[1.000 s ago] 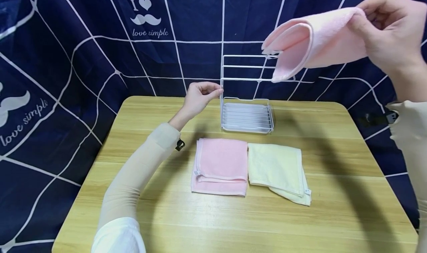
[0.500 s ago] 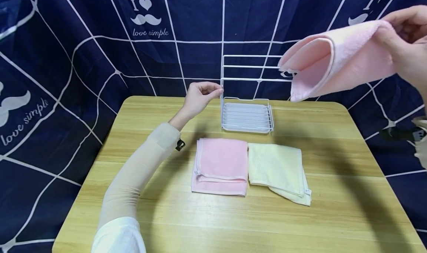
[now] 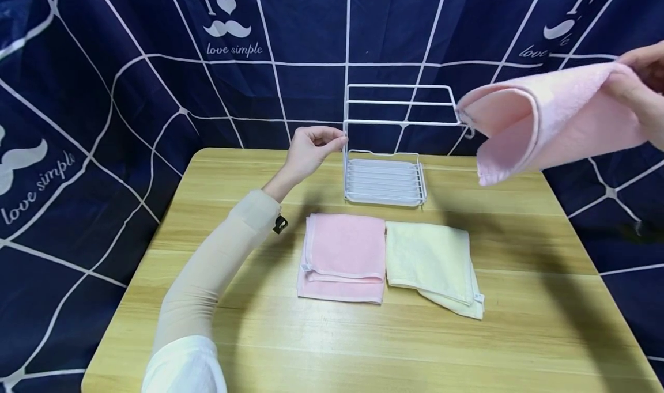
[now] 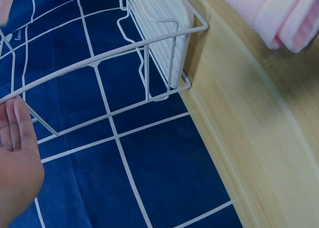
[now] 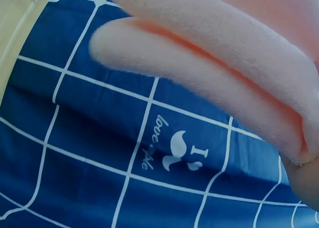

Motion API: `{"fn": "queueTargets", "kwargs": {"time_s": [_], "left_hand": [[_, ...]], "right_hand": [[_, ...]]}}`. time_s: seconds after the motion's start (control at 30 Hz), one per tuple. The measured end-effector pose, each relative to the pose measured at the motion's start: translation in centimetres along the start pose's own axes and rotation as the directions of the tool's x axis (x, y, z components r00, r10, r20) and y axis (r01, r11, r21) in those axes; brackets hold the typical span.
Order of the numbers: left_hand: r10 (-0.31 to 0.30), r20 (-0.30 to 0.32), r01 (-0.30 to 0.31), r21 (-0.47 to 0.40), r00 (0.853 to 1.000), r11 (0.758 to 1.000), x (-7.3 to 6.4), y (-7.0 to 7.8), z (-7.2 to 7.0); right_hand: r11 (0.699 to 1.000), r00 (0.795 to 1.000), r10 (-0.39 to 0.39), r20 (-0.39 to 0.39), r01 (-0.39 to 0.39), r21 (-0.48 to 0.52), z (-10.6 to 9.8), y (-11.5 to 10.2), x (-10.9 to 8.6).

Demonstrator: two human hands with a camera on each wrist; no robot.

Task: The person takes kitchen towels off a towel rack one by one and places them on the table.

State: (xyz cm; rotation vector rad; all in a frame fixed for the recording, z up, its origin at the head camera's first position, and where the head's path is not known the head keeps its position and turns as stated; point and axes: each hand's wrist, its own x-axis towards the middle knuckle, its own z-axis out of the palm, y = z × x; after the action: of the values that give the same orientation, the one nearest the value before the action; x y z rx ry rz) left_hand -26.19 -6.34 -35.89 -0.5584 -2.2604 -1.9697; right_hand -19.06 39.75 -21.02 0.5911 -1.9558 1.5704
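My left hand (image 3: 311, 154) pinches the left upright of a white wire rack (image 3: 404, 122) between thumb and fingers. In the left wrist view, the fingertips of this hand (image 4: 20, 158) sit right at the rack's wire. My right hand (image 3: 643, 93) grips a folded pink towel (image 3: 570, 122) by its far right end, in the air above the table's right side. Its loose left end droops open into a curl and overlaps the right end of the rack's upper bars. Pink towel layers (image 5: 209, 78) fill the top of the right wrist view, hiding most of the hand.
A white slatted tray (image 3: 385, 182) forms the rack's base at the table's back edge. Before it lie a folded pink towel (image 3: 346, 246) and a folded pale yellow towel (image 3: 427, 260), side by side on the wooden table (image 3: 321, 347). A dark blue curtain (image 3: 301, 30) hangs behind.
My right hand has carried the pink towel to the right and downward, uncovering the right end of the rack's upper bars. The left hand and the rack have stayed put.
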Motion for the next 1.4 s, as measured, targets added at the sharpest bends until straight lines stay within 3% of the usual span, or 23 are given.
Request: {"fn": "queueTargets", "kwargs": {"time_s": [0.1, 0.23, 0.27, 0.37, 0.4, 0.47, 0.63, 0.83, 1.1, 1.4], "left_hand": [[-0.001, -0.001, 0.001, 0.003, 1.000, 1.000, 0.1, 0.1, 0.0], [-0.006, 0.004, 0.006, 0.004, 1.000, 1.000, 0.2, 0.0, 0.1], [-0.006, 0.005, 0.006, 0.005, 1.000, 1.000, 0.2, 0.0, 0.1], [-0.012, 0.006, 0.012, 0.005, 1.000, 1.000, 0.2, -0.1, 0.2], [-0.014, 0.005, 0.014, 0.008, 1.000, 1.000, 0.2, -0.1, 0.2], [-0.022, 0.002, 0.021, 0.011, 1.000, 1.000, 0.2, -0.1, 0.3], [-0.015, 0.002, 0.015, 0.008, 1.000, 1.000, 0.3, 0.0, 0.3], [0.002, 0.003, -0.002, -0.004, 1.000, 1.000, 0.2, 0.1, 0.3], [-0.007, -0.006, 0.007, -0.004, 1.000, 1.000, 0.1, -0.1, 0.2], [0.008, -0.002, -0.008, -0.008, 1.000, 1.000, 0.0, -0.2, 0.1]], "right_hand": [[1.000, 0.999, -0.002, 0.047, 0.002, -0.008, -1.1, 0.7, -0.2], [0.989, 0.997, -0.013, 0.072, 0.024, -0.145, -1.7, 1.0, -1.2], [0.981, 0.997, -0.002, 0.075, 0.017, -0.195, -1.7, 0.8, -1.6], [0.977, 0.996, 0.036, 0.081, -0.018, -0.211, -1.6, 0.7, -2.5], [0.966, 0.995, 0.041, 0.096, -0.015, -0.258, -1.5, 0.5, -2.8], [0.965, 0.989, 0.061, 0.136, -0.024, -0.262, -1.3, 0.4, -3.2], [0.919, 0.971, 0.065, 0.232, 0.032, -0.392, -1.0, 0.4, -4.3], [0.833, 0.958, 0.105, 0.268, 0.062, -0.550, -0.9, 0.5, -5.6], [0.781, 0.950, 0.174, 0.258, 0.027, -0.624, -1.6, 2.2, -7.3], [0.735, 0.918, 0.263, 0.298, 0.009, -0.678, -2.1, 3.9, -8.1]]}}
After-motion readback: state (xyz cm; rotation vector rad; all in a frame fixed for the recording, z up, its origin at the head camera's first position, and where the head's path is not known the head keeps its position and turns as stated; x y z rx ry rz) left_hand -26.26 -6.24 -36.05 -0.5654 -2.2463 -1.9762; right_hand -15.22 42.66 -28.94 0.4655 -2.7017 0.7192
